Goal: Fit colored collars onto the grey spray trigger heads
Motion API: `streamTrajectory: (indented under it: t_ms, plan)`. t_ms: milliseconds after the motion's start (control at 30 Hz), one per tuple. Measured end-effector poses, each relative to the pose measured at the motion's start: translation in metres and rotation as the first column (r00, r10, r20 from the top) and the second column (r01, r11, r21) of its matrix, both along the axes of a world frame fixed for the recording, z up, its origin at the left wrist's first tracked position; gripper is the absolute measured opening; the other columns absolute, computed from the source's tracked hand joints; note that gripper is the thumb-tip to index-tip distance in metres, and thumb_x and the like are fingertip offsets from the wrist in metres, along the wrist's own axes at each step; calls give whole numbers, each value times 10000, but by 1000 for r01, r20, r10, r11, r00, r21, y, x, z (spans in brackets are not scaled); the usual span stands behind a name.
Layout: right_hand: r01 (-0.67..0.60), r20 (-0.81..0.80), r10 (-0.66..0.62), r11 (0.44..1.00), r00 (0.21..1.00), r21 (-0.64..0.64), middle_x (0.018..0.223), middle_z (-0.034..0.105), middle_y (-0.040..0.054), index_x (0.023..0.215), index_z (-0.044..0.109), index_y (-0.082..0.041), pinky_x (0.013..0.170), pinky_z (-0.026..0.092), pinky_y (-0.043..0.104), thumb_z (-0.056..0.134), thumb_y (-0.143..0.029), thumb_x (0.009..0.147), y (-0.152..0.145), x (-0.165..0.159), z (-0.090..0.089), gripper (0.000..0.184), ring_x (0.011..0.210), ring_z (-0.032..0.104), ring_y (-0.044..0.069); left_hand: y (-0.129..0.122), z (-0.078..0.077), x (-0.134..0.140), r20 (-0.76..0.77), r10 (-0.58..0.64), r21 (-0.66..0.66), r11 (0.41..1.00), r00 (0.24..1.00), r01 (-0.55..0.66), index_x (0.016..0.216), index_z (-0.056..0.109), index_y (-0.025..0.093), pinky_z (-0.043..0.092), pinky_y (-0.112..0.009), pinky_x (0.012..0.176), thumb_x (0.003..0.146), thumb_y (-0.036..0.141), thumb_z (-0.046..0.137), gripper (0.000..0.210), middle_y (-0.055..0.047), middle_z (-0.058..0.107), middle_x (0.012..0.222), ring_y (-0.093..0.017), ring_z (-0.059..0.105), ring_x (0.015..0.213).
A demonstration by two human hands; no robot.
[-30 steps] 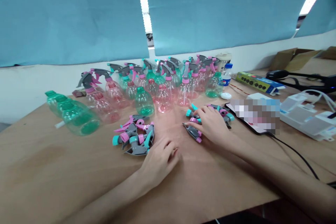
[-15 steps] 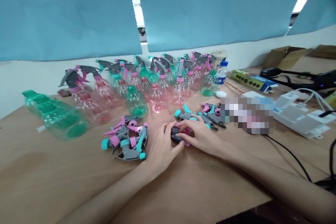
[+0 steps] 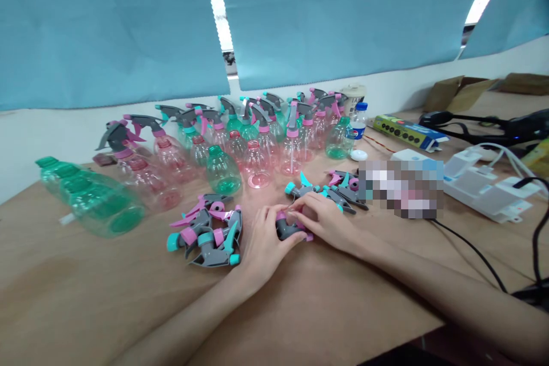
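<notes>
A grey trigger spray head with pink parts (image 3: 287,230) lies low over the table between my two hands. My left hand (image 3: 266,246) is curled round its left side, thumb along the near edge. The fingers of my right hand (image 3: 325,221) are drawn together at its pink collar; whether they pinch a small part there is hidden. Left of my hands is a pile of grey, pink and turquoise spray heads (image 3: 210,249). More spray heads (image 3: 343,197) lie just beyond my right hand.
Behind stand clear pink and green bottles (image 3: 258,163), many topped with spray heads. Green bottles (image 3: 100,200) are at the far left. To the right are a blue-capped bottle (image 3: 359,120), a long box (image 3: 407,132), white plastic trays (image 3: 484,183) and a black cable (image 3: 472,251).
My right fingers have shifted from across the spray head to its far end and closed together. The spray head has turned a little, so its pink collar shows. My left hand keeps its hold.
</notes>
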State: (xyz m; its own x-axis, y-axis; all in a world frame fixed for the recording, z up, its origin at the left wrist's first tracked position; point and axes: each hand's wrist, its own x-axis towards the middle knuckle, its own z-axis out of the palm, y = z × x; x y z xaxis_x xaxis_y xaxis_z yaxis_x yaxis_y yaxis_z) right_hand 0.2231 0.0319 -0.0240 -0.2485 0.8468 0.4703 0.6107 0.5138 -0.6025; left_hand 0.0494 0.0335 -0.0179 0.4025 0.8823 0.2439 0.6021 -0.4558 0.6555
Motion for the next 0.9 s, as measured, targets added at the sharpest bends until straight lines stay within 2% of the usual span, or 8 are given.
streamTrajectory:
  t_ms: [200,433,500,600,667,767,900]
  plan:
    - [3,138,-3,1000,990,0,1046,610,99,1066,575,-188,836,491,378,480,-262,925,10,8,-8,185,976,587,218,-2,-1,0,-28,70,14,997,997,-70,1068,551,227,447,-438,872,701,465,731,473,-39,476,1044,-250,538,983]
    - [59,141,-54,998,989,-34,1044,617,102,1075,580,-192,838,490,396,485,-349,922,6,6,-7,239,983,595,234,-2,-2,-1,-11,51,67,996,999,-50,1016,552,242,430,-429,910,699,338,765,394,-24,409,1053,-233,511,1012]
    - [20,87,-14,998,996,-66,1029,624,92,1051,575,-193,829,489,383,531,-352,899,6,5,-6,224,966,599,226,-2,-3,-1,0,36,60,998,999,-36,1035,536,241,429,-426,924,711,325,758,402,-25,406,1071,-231,513,1028]
    - [-49,-86,35,986,996,-161,910,643,54,970,557,-194,731,510,329,590,-343,861,4,2,-5,187,838,626,191,-2,-4,-1,28,5,54,999,1000,-7,1058,514,248,423,-412,951,716,285,758,421,-23,409,1089,-228,509,1065]
    - [-91,-221,39,969,974,-229,844,639,27,939,531,-197,673,518,298,606,-320,847,1,-1,-3,171,768,636,169,-2,-4,-1,44,-18,53,998,999,15,1059,506,249,425,-393,955,714,254,760,429,-21,413,1098,-220,511,1074]
    - [-139,-367,31,953,930,-271,883,635,21,974,500,-206,675,536,290,613,-294,836,-3,-5,1,199,786,650,162,-2,-3,-1,68,-53,50,997,996,50,1071,493,246,431,-370,950,741,243,740,412,-22,438,1106,-205,521,1071]
    - [-102,-362,18,971,932,-215,911,642,27,1013,513,-209,746,534,314,564,-238,860,-7,-5,7,164,837,649,164,-3,-1,-1,110,-73,51,996,991,67,1101,481,240,451,-359,909,844,301,627,302,-32,503,1101,-195,538,1045]
